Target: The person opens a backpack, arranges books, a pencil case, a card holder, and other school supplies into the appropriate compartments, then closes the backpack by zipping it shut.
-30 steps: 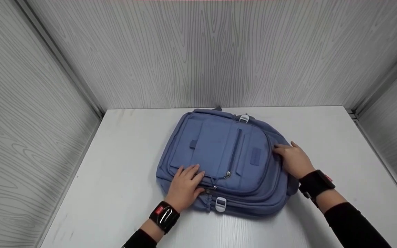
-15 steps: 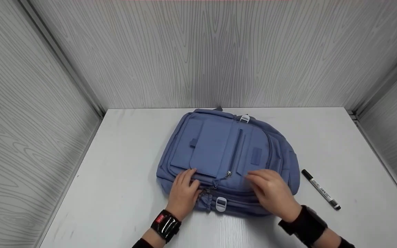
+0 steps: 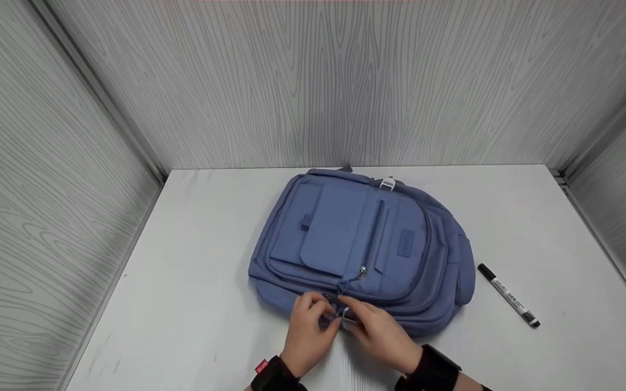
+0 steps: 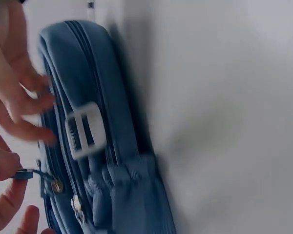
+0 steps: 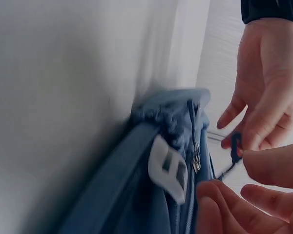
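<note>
A blue backpack (image 3: pixel 340 228) lies front up on the white table, its top end toward the right. At its near side, my left hand (image 3: pixel 308 334) pinches a small blue zipper pull (image 4: pixel 23 174) on a cord between thumb and finger. My right hand (image 3: pixel 386 336) is close beside it, fingers apart and slightly bent, over the near side of the bag. In the right wrist view, the right thumb (image 5: pixel 276 165) stands away from the fingers and nothing shows between them. A white strap buckle (image 4: pixel 95 129) sits beside the hands. A metal zipper slider (image 4: pixel 78 209) hangs near it.
A black-and-white marker (image 3: pixel 508 296) lies on the table (image 3: pixel 193 244) just right of the backpack. Grey wood-grain panels (image 3: pixel 345 81) rise behind and at both sides. Another white buckle (image 3: pixel 387 183) is on the bag's far side.
My right hand has left the bag's right end and moved to the near side, beside the left hand. The marker has come into view. My left hand has shifted nearer and now pinches the zipper pull.
</note>
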Tool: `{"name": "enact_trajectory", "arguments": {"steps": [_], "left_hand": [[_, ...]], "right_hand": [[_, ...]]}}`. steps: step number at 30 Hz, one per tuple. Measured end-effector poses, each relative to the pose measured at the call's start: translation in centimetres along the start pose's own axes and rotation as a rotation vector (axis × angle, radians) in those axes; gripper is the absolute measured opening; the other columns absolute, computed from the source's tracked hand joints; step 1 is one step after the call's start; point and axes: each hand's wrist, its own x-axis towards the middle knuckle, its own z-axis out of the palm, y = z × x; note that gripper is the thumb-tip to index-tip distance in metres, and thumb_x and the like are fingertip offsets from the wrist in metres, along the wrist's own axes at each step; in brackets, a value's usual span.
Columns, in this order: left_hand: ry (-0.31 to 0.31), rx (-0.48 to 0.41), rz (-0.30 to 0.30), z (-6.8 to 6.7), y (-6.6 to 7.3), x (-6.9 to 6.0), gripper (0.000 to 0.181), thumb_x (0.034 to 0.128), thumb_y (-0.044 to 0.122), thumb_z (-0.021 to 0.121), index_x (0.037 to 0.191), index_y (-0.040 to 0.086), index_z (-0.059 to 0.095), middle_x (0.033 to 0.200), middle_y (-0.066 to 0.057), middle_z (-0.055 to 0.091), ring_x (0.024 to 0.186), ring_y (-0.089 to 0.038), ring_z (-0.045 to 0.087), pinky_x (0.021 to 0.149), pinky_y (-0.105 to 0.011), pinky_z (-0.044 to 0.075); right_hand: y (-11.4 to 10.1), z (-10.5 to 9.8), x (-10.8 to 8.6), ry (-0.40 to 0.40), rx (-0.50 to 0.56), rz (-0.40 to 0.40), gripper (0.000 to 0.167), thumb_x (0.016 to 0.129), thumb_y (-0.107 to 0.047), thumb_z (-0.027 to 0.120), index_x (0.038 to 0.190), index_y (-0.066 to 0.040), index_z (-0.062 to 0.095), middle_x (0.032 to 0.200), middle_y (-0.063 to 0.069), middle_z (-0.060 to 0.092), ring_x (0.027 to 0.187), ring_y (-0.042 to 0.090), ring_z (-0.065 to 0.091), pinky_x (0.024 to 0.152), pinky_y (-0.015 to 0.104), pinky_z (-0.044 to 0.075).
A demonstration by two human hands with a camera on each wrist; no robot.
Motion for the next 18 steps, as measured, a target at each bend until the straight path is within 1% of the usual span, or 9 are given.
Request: {"name": "enact_trajectory", "arguments": {"steps": [2,4,6,8,10,12,14,16,18], "left_hand": [[-0.024,-0.05,-0.019,0.0,0.2,-0.3,0.014,0.0832,0.007,0.076,0.08,0.014,0.064,0.099,-0.002,0.056,0.093,-0.018,0.05,0.083,-0.036,0.042],[-0.038,-0.08,-0.029,0.0,0.2,-0.4,0.011,0.0847,0.008,0.074,0.081,0.014,0.067,0.102,-0.002,0.058,0.096,-0.021,0.053,0.086,-0.037,0.043],[-0.03,-0.085,-0.018,-0.1,-0.2,-0.4,0.009,0.0853,0.008,0.074,0.082,0.014,0.068,0.104,-0.003,0.06,0.098,-0.022,0.054,0.088,-0.038,0.045],[0.003,-0.049,0.027,-0.3,-0.8,-0.1,0.009,0.0843,0.006,0.074,0.083,0.013,0.07,0.104,-0.003,0.061,0.097,-0.022,0.056,0.087,-0.038,0.045],[0.061,0.027,0.105,-0.5,-1.8,0.5,0.011,0.0813,0.003,0.075,0.085,0.012,0.07,0.103,-0.004,0.062,0.095,-0.021,0.057,0.084,-0.037,0.047],[0.136,0.135,0.195,-0.6,-3.0,1.4,0.014,0.0778,0.0,0.076,0.086,0.011,0.071,0.102,-0.006,0.062,0.093,-0.021,0.059,0.08,-0.038,0.049],[0.196,0.241,0.27,-0.7,-4.3,2.4,0.018,0.0757,-0.002,0.076,0.088,0.01,0.072,0.101,-0.006,0.063,0.092,-0.022,0.06,0.078,-0.039,0.05],[0.234,0.321,0.321,-0.9,-5.3,3.2,0.021,0.0743,-0.002,0.077,0.09,0.01,0.072,0.1,-0.007,0.063,0.092,-0.023,0.061,0.077,-0.04,0.051],[0.244,0.378,0.352,-1.0,-6.0,3.8,0.023,0.0737,0.0,0.078,0.092,0.011,0.072,0.1,-0.006,0.064,0.093,-0.023,0.062,0.077,-0.041,0.052]], "right_hand": [[0.4,0.3,0.4,-0.056,0.121,0.04,0.046,0.094,0.001,0.06,0.139,-0.002,0.052,0.112,0.015,0.07,0.089,0.021,0.068,0.073,0.029,0.054],[0.7,0.6,0.7,-0.083,0.216,0.077,0.041,0.094,0.002,0.057,0.135,-0.001,0.055,0.117,0.017,0.07,0.096,0.026,0.069,0.076,0.029,0.055],[0.9,0.8,0.8,-0.085,0.269,0.102,0.036,0.094,0.002,0.057,0.129,-0.001,0.06,0.119,0.018,0.07,0.097,0.027,0.069,0.076,0.028,0.055],[0.9,0.9,0.9,-0.072,0.278,0.107,0.032,0.092,0.003,0.057,0.124,-0.001,0.063,0.118,0.019,0.07,0.094,0.027,0.07,0.075,0.028,0.055],[0.8,1.1,1.1,-0.054,0.252,0.103,0.031,0.092,0.002,0.058,0.122,0.0,0.064,0.116,0.019,0.071,0.093,0.027,0.071,0.075,0.029,0.056],[0.5,1.2,1.3,-0.039,0.205,0.102,0.031,0.092,0.001,0.059,0.123,0.001,0.064,0.116,0.02,0.071,0.089,0.025,0.071,0.073,0.03,0.057],[0.2,1.4,1.5,-0.034,0.144,0.109,0.034,0.092,-0.002,0.061,0.126,0.0,0.063,0.118,0.018,0.071,0.09,0.023,0.071,0.075,0.031,0.057],[-0.2,1.7,1.6,-0.025,0.07,0.111,0.036,0.092,-0.004,0.062,0.129,-0.002,0.062,0.117,0.017,0.071,0.087,0.02,0.069,0.073,0.032,0.055],[-0.7,2.0,1.7,-0.018,-0.022,0.112,0.039,0.092,-0.006,0.065,0.131,-0.005,0.062,0.112,0.014,0.07,0.083,0.018,0.068,0.07,0.032,0.054]]}}
